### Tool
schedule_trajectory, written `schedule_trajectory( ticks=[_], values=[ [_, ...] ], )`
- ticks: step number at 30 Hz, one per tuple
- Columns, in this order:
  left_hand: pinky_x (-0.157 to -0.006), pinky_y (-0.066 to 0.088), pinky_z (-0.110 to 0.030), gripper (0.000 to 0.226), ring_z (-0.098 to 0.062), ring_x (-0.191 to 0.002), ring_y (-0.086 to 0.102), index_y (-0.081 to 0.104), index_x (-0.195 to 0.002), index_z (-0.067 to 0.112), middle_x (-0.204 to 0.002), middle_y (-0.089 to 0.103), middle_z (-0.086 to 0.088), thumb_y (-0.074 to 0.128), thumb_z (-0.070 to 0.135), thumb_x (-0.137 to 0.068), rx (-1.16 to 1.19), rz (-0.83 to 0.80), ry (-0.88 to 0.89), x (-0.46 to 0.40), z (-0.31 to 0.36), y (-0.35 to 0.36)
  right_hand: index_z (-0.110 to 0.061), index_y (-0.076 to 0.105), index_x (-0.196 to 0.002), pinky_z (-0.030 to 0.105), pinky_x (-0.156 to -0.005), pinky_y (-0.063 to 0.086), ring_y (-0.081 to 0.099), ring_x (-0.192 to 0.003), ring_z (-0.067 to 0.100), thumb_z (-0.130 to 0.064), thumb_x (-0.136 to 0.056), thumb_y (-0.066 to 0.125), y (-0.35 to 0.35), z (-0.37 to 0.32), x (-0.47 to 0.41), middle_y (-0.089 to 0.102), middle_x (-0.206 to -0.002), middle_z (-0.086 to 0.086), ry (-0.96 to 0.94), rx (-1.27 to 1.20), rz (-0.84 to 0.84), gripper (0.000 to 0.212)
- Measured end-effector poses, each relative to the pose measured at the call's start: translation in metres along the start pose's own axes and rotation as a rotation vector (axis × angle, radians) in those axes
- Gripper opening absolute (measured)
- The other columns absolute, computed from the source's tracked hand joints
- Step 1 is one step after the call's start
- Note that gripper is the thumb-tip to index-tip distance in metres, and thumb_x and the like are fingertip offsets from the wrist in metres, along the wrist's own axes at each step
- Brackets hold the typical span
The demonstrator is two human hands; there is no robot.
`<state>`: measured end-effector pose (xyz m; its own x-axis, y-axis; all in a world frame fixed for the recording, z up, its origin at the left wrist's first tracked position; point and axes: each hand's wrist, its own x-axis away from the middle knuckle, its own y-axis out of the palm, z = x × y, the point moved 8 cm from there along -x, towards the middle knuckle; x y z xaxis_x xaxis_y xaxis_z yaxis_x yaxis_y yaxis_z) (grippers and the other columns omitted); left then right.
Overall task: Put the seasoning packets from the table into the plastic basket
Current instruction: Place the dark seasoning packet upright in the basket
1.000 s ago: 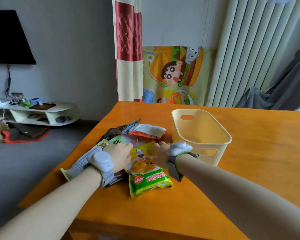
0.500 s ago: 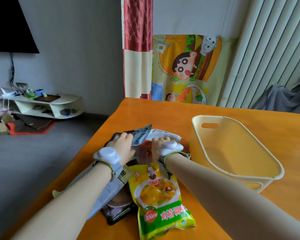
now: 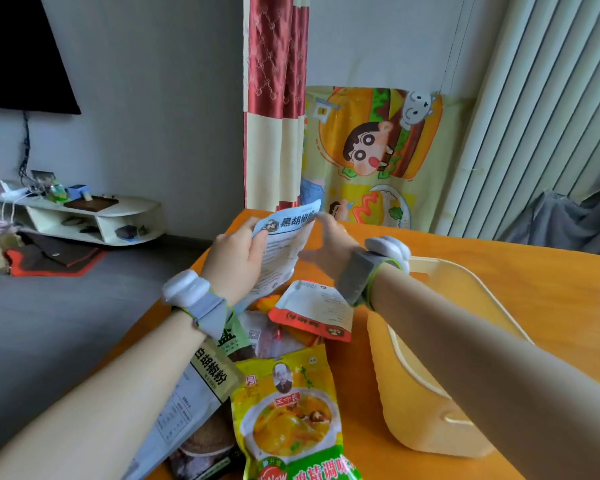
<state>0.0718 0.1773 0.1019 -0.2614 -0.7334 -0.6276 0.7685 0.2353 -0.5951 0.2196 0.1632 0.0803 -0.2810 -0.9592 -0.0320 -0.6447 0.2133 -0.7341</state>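
A grey-blue black pepper packet [image 3: 282,249] is raised above the pile, tilted, held by both hands. My left hand [image 3: 234,261] grips its left edge and my right hand [image 3: 331,249] pinches its top right corner. Below them several seasoning packets lie in a heap on the orange table [image 3: 551,292]: a red-and-white packet [image 3: 312,311], a yellow-green chicken seasoning packet [image 3: 290,414] and a white pepper packet [image 3: 201,386] partly under my left forearm. The cream plastic basket [image 3: 420,407] stands to the right of the pile, partly hidden by my right forearm.
The table's left edge runs close to the pile, with grey floor beyond it. A low white shelf [image 3: 94,216] with clutter stands against the far wall. A red-and-cream curtain [image 3: 274,109] and a cartoon cloth [image 3: 371,157] hang behind the table.
Both hands have lifted the black pepper packet off the pile and raised it. The camera has moved closer and lower over the packets.
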Motion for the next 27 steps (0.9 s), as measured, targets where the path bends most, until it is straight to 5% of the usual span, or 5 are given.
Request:
schedule_trajectory(
  ticks=[4,7,12,22,27],
  values=[
    [-0.073,0.044,-0.037,0.029,-0.035,-0.085,0.063,0.059,-0.104,0.012,-0.09,0.07,-0.018,0.038,0.028,-0.092,0.287,0.094,-0.023,-0.004,0.045,-0.014,-0.006,0.034,-0.136,0.037,-0.099,0.044,0.052,-0.119,0.031,-0.02,-0.078,0.07,-0.037,0.018,0.007,0.049,-0.134,0.016,0.066,-0.647,0.037,0.069],
    [-0.068,0.045,-0.033,0.02,-0.023,-0.073,0.059,0.057,-0.082,0.026,-0.079,0.066,-0.008,0.043,0.02,-0.095,0.527,0.087,-0.154,-0.009,0.068,-0.005,-0.005,0.061,-0.105,0.035,-0.081,0.052,0.061,-0.092,0.029,-0.025,-0.085,0.062,-0.05,0.035,0.018,0.064,-0.107,0.014,0.065,-0.773,-0.01,0.028],
    [-0.062,0.033,-0.023,0.021,-0.017,-0.079,0.052,0.057,-0.1,0.006,-0.087,0.058,-0.003,0.039,0.017,-0.096,0.546,0.11,-0.149,-0.004,0.107,0.014,-0.009,0.042,-0.13,0.032,-0.092,0.048,0.051,-0.11,0.024,-0.025,-0.08,0.066,-0.097,0.057,0.051,0.052,-0.126,0.012,-0.078,-0.197,0.38,0.057],
    [-0.086,0.047,-0.061,0.067,-0.046,-0.091,0.061,0.054,-0.093,-0.005,-0.094,0.064,-0.029,0.04,0.057,-0.073,0.604,-0.316,-0.117,0.004,0.157,0.083,-0.024,0.023,-0.139,0.038,-0.089,0.053,0.056,-0.108,0.023,0.0,-0.074,0.069,-0.097,0.074,0.095,0.051,-0.129,0.01,-0.201,-0.601,-0.103,0.084],
    [-0.081,0.056,-0.026,0.021,-0.006,-0.1,0.062,0.055,-0.105,0.034,-0.107,0.064,0.009,0.045,0.019,-0.095,0.78,-0.49,0.032,0.024,0.187,0.095,-0.009,0.045,-0.127,0.043,-0.087,0.053,0.062,-0.101,0.027,0.01,-0.08,0.04,-0.125,0.09,0.094,0.064,-0.113,0.014,-0.226,-0.242,0.215,0.051]
  ],
)
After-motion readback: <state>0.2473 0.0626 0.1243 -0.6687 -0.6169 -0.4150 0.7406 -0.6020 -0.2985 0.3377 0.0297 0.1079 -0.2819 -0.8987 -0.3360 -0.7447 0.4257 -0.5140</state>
